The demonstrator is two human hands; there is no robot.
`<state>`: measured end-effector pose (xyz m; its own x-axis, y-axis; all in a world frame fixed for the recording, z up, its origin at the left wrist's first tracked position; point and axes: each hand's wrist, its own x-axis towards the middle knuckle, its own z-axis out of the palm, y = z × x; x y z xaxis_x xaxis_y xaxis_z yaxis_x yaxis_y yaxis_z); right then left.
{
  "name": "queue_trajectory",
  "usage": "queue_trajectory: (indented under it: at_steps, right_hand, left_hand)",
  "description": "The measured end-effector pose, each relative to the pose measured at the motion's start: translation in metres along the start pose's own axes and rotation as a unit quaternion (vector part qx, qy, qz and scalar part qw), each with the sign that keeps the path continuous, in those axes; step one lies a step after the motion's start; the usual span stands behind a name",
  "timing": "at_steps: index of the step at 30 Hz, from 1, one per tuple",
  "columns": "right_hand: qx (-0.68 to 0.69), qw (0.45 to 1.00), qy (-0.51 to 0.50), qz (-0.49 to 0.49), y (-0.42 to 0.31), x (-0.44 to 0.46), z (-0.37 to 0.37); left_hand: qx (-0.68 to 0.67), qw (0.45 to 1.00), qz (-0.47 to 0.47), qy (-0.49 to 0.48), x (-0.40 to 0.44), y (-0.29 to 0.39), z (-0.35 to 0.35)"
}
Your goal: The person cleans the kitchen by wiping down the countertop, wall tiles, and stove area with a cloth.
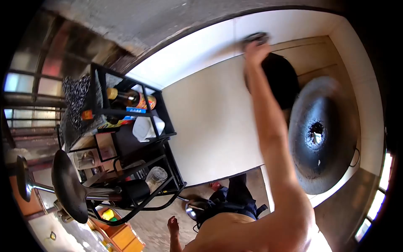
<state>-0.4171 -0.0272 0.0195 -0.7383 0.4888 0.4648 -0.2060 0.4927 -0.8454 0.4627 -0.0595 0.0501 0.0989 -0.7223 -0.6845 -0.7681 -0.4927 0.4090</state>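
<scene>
Stretched far forward, my right hand [257,50] is closed on a dark, blurred object [257,38] against the white tiled wall [289,25] at the back of the counter. What the object is cannot be made out. Just under that hand and forearm lies a round black pan or lid [280,80], partly covered by the arm. To the right of the arm sits a large dark wok [323,168] with a small pale piece in its middle. Low in the view, my left hand [173,225] hangs beside my body, small and unclear, near nothing on the counter.
A black metal rack [168,122] at the left of the white countertop [210,126] holds a sauce bottle [126,97], a white container [147,128] and a glass jar [156,176]. A large ladle [67,185] sticks out at the lower left. An orange wooden cabinet [126,239] stands below.
</scene>
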Motion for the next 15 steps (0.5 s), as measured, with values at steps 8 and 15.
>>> queue_trajectory:
  at_steps: [8,15]
  right_hand:
    - [-0.479,0.808,-0.202,-0.279,0.011,-0.035,-0.019]
    - [-0.409,0.783,-0.37,-0.287,-0.083,-0.133,-0.033]
  left_hand:
    - [0.041,0.998,-0.033,-0.034,-0.007,-0.052,0.003]
    - [0.005,0.999,0.01,-0.046,0.021,0.001,0.012]
